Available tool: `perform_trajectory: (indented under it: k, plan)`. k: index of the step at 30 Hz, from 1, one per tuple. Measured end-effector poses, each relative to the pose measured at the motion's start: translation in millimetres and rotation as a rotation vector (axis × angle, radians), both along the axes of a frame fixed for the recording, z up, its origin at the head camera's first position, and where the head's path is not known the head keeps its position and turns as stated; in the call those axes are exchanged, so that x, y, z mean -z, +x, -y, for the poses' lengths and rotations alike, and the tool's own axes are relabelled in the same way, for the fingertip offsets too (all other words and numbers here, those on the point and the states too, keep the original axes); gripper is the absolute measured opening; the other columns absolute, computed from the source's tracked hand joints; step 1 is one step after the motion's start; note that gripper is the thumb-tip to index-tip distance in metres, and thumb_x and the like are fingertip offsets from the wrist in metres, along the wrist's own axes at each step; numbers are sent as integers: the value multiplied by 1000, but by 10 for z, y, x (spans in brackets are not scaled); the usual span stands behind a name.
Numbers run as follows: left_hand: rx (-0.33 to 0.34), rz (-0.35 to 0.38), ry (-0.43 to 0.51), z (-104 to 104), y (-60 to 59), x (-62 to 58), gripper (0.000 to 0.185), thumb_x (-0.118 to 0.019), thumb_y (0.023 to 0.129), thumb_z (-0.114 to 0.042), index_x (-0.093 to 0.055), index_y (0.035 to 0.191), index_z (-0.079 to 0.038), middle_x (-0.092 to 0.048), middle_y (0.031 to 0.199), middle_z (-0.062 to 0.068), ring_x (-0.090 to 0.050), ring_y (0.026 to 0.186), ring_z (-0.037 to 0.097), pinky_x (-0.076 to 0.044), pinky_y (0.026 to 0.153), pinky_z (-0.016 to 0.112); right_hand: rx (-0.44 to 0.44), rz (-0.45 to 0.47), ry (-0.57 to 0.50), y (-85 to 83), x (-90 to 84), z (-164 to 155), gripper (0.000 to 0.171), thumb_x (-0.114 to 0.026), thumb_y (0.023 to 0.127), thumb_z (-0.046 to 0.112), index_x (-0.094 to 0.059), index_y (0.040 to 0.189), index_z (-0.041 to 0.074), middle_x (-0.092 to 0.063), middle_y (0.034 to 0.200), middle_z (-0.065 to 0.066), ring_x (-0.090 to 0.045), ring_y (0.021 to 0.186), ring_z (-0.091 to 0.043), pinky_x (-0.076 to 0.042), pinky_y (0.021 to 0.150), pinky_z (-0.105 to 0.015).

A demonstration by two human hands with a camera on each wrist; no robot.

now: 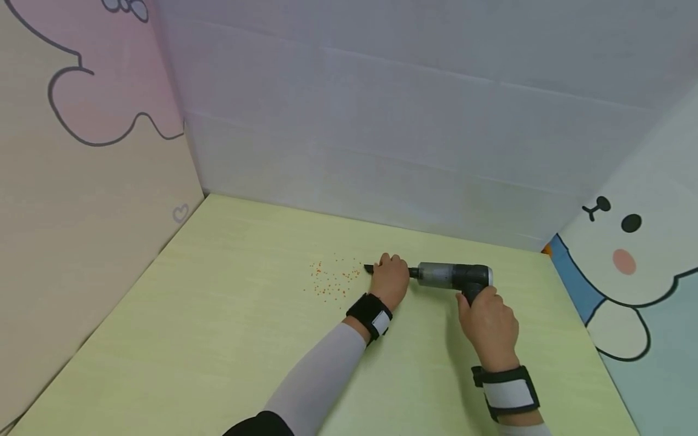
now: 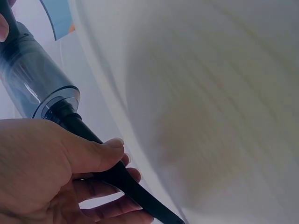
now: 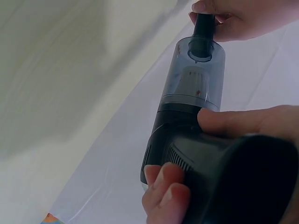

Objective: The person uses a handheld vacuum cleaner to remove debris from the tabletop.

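R hand (image 1: 491,324) grips vac (image 1: 436,275), lower rt of frame – L hand (image 1: 389,283) curled round its nozzle (image 2: 149,199), nr ctr – orange bits (image 1: 336,282) on tbl (image 1: 229,315) just to its left

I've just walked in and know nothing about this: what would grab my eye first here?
Probably the dark handheld vacuum above the pale yellow table, its grip in the right hand and its slim nozzle in the left hand. Next, the small orange bits scattered just left of the nozzle's tip. Then the big cartoon face on the right-hand wall.
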State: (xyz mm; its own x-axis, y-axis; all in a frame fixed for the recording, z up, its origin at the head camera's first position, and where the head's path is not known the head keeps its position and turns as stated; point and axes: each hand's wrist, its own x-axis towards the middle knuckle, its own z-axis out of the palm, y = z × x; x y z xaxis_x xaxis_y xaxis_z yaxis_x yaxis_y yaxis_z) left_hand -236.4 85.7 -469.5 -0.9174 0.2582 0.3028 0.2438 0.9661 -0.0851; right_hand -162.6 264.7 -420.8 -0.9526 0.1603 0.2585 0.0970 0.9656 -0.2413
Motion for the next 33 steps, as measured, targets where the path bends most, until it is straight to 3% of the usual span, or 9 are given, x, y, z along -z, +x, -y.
perform_trajectory:
  k: [4, 11, 20, 33]
  plan:
    - [21, 11, 7, 10, -64, 12, 16, -60, 103, -21, -74, 101, -13, -66, 97, 6, -62, 93, 23, -60, 82, 34, 18, 15, 1, -34, -17, 18, 48, -71, 93, 30, -48, 86, -12, -53, 64, -23, -54, 47, -34, -41, 37, -42]
    - [44, 13, -2, 52, -49, -62, 15, -60, 103, -19, -74, 100, -12, -66, 96, 5, -61, 91, 21, -60, 75, 31, 31, 52, -8, -59, -33, 28, 49, -70, 94, 31, -48, 88, -12, -54, 66, -24, -56, 50, -35, -41, 38, -42]
    - [45, 69, 16, 78, -75, -93, 16, -59, 104, -18, -73, 104, -11, -67, 100, 6, -60, 94, 22, -60, 79, 32, 24, 65, 0, -99, -29, 38, 49, -68, 95, 32, -48, 89, -12, -55, 67, -25, -57, 52, -36, -42, 40, -43]
    - [-4, 82, 1, 5, -6, -17, 18, -59, 104, -23, -74, 105, -13, -67, 102, 6, -62, 99, 24, -59, 86, 36, -6, 115, -16, 0, -39, -20, 51, -67, 95, 34, -47, 91, -13, -55, 67, -25, -57, 52, -36, -43, 41, -44]
